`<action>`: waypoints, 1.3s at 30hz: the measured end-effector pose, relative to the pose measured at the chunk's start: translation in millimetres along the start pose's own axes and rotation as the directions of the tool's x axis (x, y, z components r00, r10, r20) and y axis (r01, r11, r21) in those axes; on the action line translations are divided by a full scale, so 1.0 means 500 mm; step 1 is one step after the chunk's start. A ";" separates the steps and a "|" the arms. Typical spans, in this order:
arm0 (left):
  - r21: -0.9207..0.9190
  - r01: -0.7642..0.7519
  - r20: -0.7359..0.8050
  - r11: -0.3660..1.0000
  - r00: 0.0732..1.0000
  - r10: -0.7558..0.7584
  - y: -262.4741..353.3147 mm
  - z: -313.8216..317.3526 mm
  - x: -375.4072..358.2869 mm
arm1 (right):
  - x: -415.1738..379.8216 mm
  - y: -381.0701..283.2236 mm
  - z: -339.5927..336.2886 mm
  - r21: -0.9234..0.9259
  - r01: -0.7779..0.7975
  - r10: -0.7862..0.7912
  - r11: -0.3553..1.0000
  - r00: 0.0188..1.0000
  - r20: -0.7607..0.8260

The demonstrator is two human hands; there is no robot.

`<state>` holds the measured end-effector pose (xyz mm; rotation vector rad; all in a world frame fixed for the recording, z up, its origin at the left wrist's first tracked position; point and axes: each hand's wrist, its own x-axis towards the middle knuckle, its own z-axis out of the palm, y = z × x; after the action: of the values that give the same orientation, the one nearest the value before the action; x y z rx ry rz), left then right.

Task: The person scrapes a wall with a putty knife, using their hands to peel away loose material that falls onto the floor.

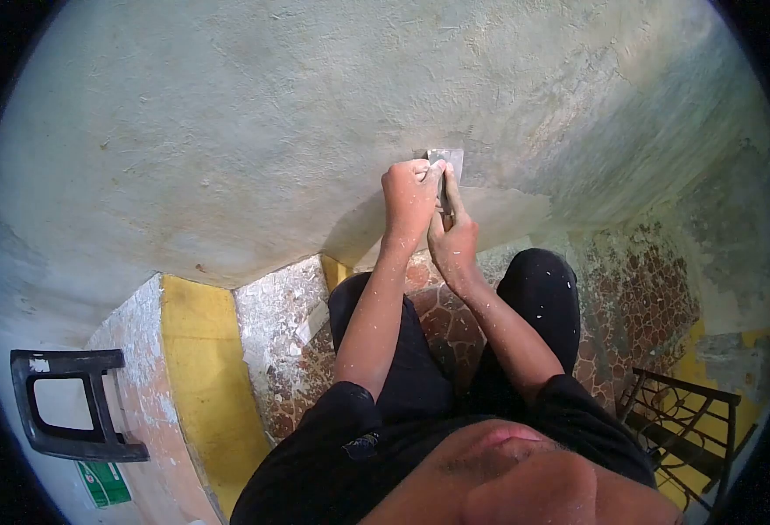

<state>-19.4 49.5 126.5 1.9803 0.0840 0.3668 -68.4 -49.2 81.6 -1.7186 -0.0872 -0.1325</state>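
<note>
My right hand (pixel 456 247) is closed round the handle of a scraper (pixel 456 161), its index finger stretched along the tool. The flat metal blade lies against the grey-white plastered wall (pixel 271 114). My left hand (pixel 409 197) is closed beside it, fingertips pressed on the base of the blade. The handle is mostly hidden by my fingers. Around the blade the wall surface is rough and patchy, with a smoother strip below it. White flecks dot both forearms.
My knees, in dark trousers, are bent below the hands over a reddish stone-patterned floor (pixel 446 319) with white debris. A yellow-edged step (pixel 206 367), a black plastic frame (pixel 79 442) and a green packet (pixel 103 483) are left. A dark metal rack (pixel 687 398) stands lower right.
</note>
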 end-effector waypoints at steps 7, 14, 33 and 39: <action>-0.186 0.093 -0.023 0.978 0.995 -0.099 0.016 0.016 -0.003 | 0.013 0.022 -0.007 -0.065 0.175 -0.179 0.982 0.982 -0.063; -0.176 0.032 -0.079 0.984 0.996 -0.047 0.045 0.021 -0.008 | 0.035 0.022 -0.013 -0.091 0.164 -0.170 0.982 0.983 -0.068; -0.110 0.179 0.102 0.978 0.981 -0.168 0.027 -0.025 0.005 | 0.015 0.041 0.020 -0.052 0.247 -0.250 0.968 0.967 -0.055; -0.098 0.216 0.102 0.972 0.973 -0.206 0.012 -0.029 0.001 | 0.007 0.041 0.012 -0.091 0.220 -0.221 0.971 0.975 -0.002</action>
<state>-23.6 59.9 137.7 1.8566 0.2106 0.1394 -62.1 -46.2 60.9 -1.7944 -0.2676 -0.3154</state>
